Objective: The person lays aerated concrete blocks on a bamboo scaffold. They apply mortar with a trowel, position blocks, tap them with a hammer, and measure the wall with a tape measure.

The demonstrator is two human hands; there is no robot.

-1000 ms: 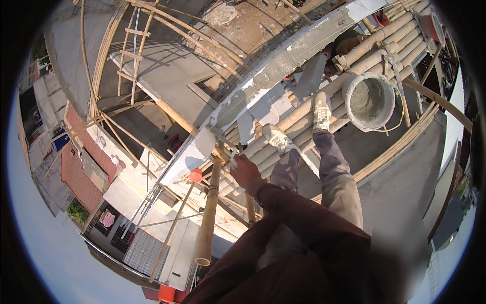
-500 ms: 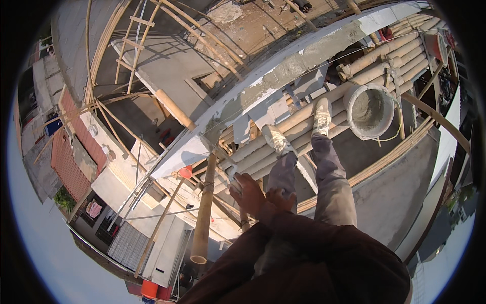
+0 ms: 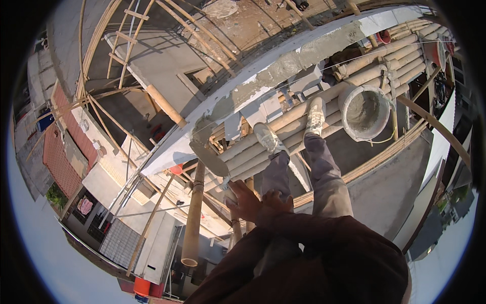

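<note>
My right hand [image 3: 242,196] is closed round the handle of a trowel [image 3: 210,158]. Grey mortar coats its broad blade, which lies over the near end of the mortar strip [image 3: 283,68] on the white block wall [image 3: 167,152]. My forearms cross, the right sleeve passing over the left arm. Beside the right wrist my left hand [image 3: 277,202] rests at my knee with its fingers spread and nothing visible in it. To the right of my feet stands a bucket [image 3: 346,117] holding wet grey mortar [image 3: 363,109].
My shoes [image 3: 316,114] stand on bamboo poles [image 3: 296,136] laid side by side, with gaps showing a drop below. An upright bamboo pole [image 3: 192,228] rises left of my hands. A taut string [image 3: 324,66] runs along the wall. Another bucket [image 3: 434,53] stands far right.
The trowel blade, edge-on and hardly visible before, now shows its broad face at the wall's near end. My view has shifted slightly; my left hand stays at the knee.
</note>
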